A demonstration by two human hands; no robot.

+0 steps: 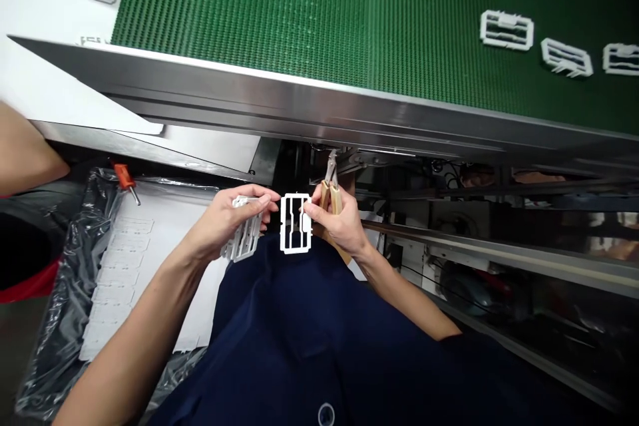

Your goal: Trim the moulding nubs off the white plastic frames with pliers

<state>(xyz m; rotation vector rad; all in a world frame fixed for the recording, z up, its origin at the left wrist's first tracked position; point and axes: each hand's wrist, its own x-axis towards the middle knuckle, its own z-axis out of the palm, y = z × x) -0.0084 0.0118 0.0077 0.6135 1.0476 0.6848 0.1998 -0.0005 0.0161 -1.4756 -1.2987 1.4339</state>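
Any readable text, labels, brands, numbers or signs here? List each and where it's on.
None readable.
No legible marking on the white frame or pliers in the right hand, nor on the green belt.
Any markings on the machinery below the belt are too dark and blurred to read.

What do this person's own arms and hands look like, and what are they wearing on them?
The left hand and right hand are ungloved, with no rings visible. Both forearms are bare, with no watch, cable or marking to be seen. The clothing is dark navy, with a pale round button at the front.
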